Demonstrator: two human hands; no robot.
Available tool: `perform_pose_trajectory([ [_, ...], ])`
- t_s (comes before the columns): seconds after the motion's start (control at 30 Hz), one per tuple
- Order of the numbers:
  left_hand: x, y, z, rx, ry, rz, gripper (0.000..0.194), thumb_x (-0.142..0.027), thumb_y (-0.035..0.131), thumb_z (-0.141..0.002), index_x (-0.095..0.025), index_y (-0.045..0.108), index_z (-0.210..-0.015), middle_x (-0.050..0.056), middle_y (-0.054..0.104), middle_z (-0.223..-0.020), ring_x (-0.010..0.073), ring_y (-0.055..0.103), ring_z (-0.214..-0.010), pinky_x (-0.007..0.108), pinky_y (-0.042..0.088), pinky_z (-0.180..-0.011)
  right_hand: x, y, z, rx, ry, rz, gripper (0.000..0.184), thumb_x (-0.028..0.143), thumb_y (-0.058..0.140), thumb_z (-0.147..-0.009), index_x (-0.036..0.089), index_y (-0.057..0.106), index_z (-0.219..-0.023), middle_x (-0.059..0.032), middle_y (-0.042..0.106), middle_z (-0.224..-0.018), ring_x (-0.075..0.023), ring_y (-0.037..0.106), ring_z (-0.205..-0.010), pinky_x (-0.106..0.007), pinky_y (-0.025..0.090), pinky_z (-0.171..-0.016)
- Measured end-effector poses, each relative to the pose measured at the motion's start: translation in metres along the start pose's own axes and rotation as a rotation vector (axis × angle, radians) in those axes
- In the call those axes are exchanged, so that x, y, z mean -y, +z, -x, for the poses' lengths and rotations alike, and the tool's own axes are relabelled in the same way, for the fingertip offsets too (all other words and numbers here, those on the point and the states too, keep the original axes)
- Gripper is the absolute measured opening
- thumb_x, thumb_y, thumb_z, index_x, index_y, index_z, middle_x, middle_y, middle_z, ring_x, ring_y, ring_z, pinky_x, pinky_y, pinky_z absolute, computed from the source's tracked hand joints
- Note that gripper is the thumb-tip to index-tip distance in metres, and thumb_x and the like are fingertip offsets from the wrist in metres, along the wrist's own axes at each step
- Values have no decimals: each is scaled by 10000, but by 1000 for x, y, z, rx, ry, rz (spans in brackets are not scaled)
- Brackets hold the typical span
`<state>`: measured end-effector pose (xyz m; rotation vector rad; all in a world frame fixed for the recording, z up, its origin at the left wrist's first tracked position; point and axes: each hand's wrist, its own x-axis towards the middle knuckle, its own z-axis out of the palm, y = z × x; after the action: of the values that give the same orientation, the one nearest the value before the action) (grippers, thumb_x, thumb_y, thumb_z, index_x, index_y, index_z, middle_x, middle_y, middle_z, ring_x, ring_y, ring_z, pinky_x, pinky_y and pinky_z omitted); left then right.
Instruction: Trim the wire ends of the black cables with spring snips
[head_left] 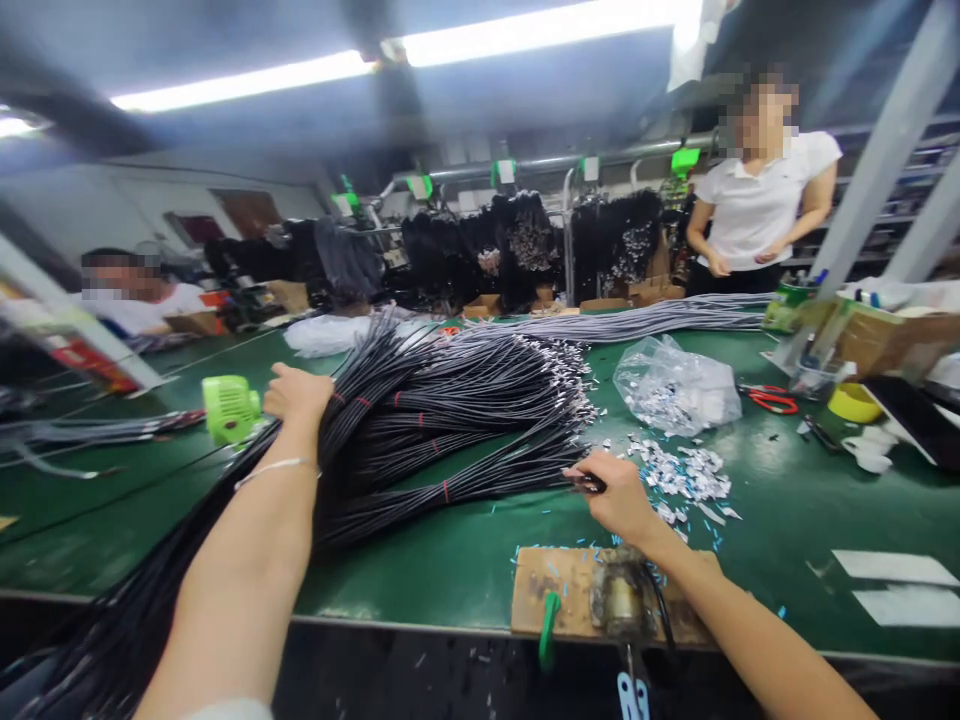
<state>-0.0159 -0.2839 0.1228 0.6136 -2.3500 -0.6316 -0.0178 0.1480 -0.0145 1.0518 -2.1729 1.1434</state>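
Thick bundles of thin black cables (480, 385), tied with red bands, lie across the green table with their pale tips to the right. My left hand (298, 392) reaches over the bundles' left part, fingers curled around black cables; the fingers' undersides are hidden. From there, cables trail over the table's front edge at lower left. My right hand (615, 492) is closed at the tip end of the nearest bundle (442, 490), with dark strands between thumb and fingers. Beside it lies a heap of white and blue scraps (686, 472).
A wooden board (536, 575) with a metal device sits at the front edge. A green fan (229, 410) stands left. To the right are a plastic bag of scraps (679, 385), red-handled scissors (772, 399) and a phone (915, 415). Two people are across the table.
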Motion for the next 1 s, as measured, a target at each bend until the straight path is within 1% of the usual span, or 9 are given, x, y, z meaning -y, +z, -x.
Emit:
perform_pose_trajectory([
  [0.1,-12,21,19,-206,-68,-37,505,-157,443,-843,-58,344,-1328,214,454,-1269,375,388,-1219,600,284,-950,-2,4,0,-9,24,11,118,136,589,-795,174,672,-718,-33,664,-668,-145,603,-630,-236,418,-608],
  [0.17,-23,43,40,-189,15,-3,426,-221,397,-869,-129,436,-1282,160,491,-1237,336,396,-1210,530,287,-985,-3,5,0,-5,39,17,122,87,605,-754,176,685,-731,-31,681,-698,-142,616,-651,-225,423,-615],
  [0.23,-36,71,68,-67,134,67,390,-263,420,-857,-144,521,-1215,120,577,-1106,274,473,-1115,435,346,-969,-4,6,-1,1,55,22,142,57,616,-724,174,693,-738,-32,690,-714,-141,622,-662,-220,426,-617],
  [0.33,-64,114,113,301,321,212,350,-355,538,-802,-149,649,-1063,73,670,-888,197,595,-812,335,470,-805,-6,5,-2,15,74,26,141,62,629,-721,176,704,-755,-27,695,-715,-139,620,-657,-220,426,-621],
  [0.47,-109,152,159,838,555,426,434,-385,715,-676,-181,682,-1058,63,713,-933,176,636,-806,282,511,-745,-10,3,-3,29,101,50,140,87,628,-742,178,719,-796,-38,704,-741,-148,619,-667,-231,418,-622],
  [0.5,-118,157,167,1068,574,554,461,-351,702,-704,-169,650,-1124,82,702,-1004,182,634,-854,295,508,-773,-12,3,-4,30,108,60,142,84,630,-734,176,720,-793,-39,700,-732,-152,614,-663,-234,411,-613],
  [0.57,-130,164,179,1259,500,754,462,-312,704,-713,-150,636,-1140,90,690,-1020,170,624,-839,293,505,-768,-14,3,-4,32,123,77,137,79,636,-718,178,718,-767,-35,684,-697,-152,597,-640,-236,393,-593],
  [0.73,-123,173,196,1134,360,890,497,-342,661,-761,-103,576,-1188,6,601,-710,59,459,-514,193,390,-505,-15,4,-5,34,137,64,128,81,625,-724,175,709,-747,-27,666,-678,-138,572,-615,-231,374,-578],
  [1.0,-118,169,197,1059,250,942,490,-347,687,-739,-104,603,-1156,-22,528,-644,60,438,-508,198,350,-493,-16,5,-6,50,117,33,183,37,587,-713,161,687,-801,-24,641,-710,-135,543,-648,-236,367,-607],
])
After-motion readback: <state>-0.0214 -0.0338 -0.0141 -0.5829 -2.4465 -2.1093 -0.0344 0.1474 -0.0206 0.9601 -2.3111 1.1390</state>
